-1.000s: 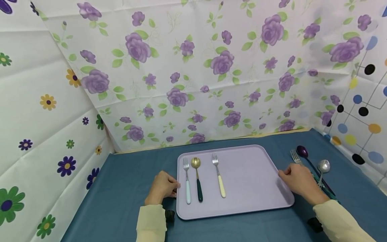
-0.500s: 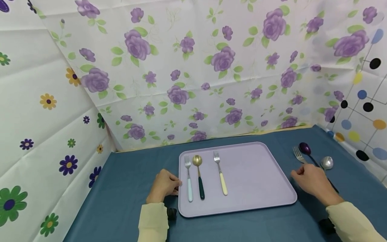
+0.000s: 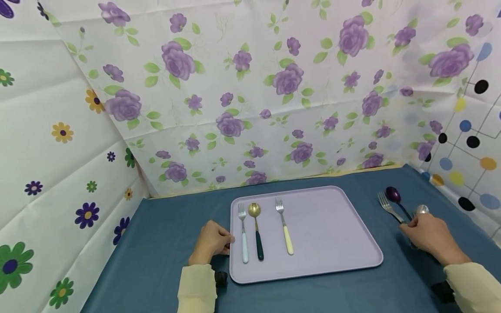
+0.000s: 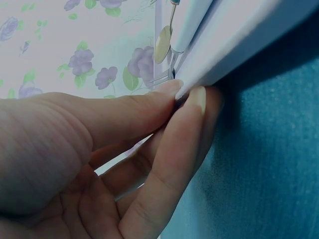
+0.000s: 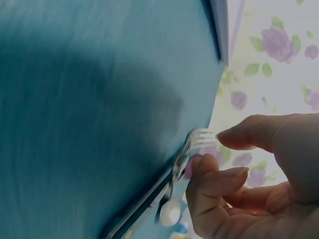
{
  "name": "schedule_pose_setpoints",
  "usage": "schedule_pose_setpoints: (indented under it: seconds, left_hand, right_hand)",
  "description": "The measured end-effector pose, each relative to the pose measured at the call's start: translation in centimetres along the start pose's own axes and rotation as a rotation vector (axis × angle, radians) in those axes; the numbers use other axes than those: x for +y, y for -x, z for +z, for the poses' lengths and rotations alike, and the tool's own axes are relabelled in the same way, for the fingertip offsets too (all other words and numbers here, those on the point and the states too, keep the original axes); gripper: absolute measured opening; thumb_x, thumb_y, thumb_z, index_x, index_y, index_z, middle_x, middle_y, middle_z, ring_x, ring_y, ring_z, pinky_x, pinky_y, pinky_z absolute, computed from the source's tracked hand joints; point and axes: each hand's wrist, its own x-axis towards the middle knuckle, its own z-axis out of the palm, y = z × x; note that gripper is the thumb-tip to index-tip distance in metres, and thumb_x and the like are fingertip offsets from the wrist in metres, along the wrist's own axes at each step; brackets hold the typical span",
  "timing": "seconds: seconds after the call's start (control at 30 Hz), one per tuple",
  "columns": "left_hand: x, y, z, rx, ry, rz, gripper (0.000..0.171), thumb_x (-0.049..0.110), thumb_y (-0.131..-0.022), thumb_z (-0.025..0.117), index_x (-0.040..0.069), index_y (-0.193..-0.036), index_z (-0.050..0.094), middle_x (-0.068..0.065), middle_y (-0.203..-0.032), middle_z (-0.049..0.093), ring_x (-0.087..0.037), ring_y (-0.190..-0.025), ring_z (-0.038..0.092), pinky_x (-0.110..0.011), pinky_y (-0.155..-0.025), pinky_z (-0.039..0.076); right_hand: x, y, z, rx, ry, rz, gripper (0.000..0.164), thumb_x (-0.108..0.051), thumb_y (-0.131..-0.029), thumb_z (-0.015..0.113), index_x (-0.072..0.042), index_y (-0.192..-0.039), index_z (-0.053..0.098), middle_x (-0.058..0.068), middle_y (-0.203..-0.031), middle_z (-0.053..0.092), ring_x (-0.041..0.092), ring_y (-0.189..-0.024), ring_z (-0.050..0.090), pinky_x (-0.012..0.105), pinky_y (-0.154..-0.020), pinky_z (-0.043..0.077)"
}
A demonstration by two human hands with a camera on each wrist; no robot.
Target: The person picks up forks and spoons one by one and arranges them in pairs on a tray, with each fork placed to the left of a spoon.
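My left hand (image 3: 213,240) pinches the left rim of a lilac tray (image 3: 325,234); in the left wrist view thumb and fingertips meet at its edge (image 4: 214,59). On the tray lie a fork with a pale blue handle (image 3: 244,248), a gold spoon with a dark green handle (image 3: 259,245) and a fork with a cream handle (image 3: 288,239). Right of the tray, my right hand (image 3: 430,236) hovers over loose cutlery, thumb and index finger apart in the right wrist view. Nearest its fingertips is a silver fork (image 3: 387,206); the hand hides part of a silver spoon (image 3: 422,209).
A purple spoon (image 3: 393,194) with a dark handle lies beyond the right hand. Blue cloth (image 3: 164,243) covers the table. Flowered sheets (image 3: 250,95) stand behind and at the left, and a dotted sheet (image 3: 469,174) at the right.
My right hand has left the tray's right edge and moved right, over the loose cutlery. My left hand keeps its pinch on the left rim.
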Motion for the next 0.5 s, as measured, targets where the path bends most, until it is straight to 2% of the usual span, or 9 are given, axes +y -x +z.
schedule_pose_setpoints:
  seconds: [0.2,0.5]
  left_hand:
    - [-0.13,0.09,-0.21,-0.002,0.001,0.000,0.006,0.004,-0.083,0.072,0.000,-0.080,0.076,-0.010,-0.066,0.065,-0.015,-0.050,0.061,-0.030,-0.049,0.057]
    - [-0.08,-0.10,0.05,0.003,-0.004,-0.011,0.005,0.004,-0.082,0.073,0.002,-0.079,0.076,-0.009,-0.067,0.066,-0.014,-0.051,0.062,-0.028,-0.049,0.057]
  right_hand:
    - [0.66,0.22,-0.31,-0.041,0.028,0.030,0.038,-0.025,-0.089,0.059,-0.009,-0.055,0.061,0.000,-0.048,0.051,0.017,-0.046,0.048,0.030,-0.042,0.038]
    - [1.03,0.40,-0.80,-0.033,0.026,0.106,0.038,-0.026,-0.085,0.066,-0.011,-0.053,0.053,0.003,-0.049,0.051,0.019,-0.046,0.050,0.032,-0.041,0.041]
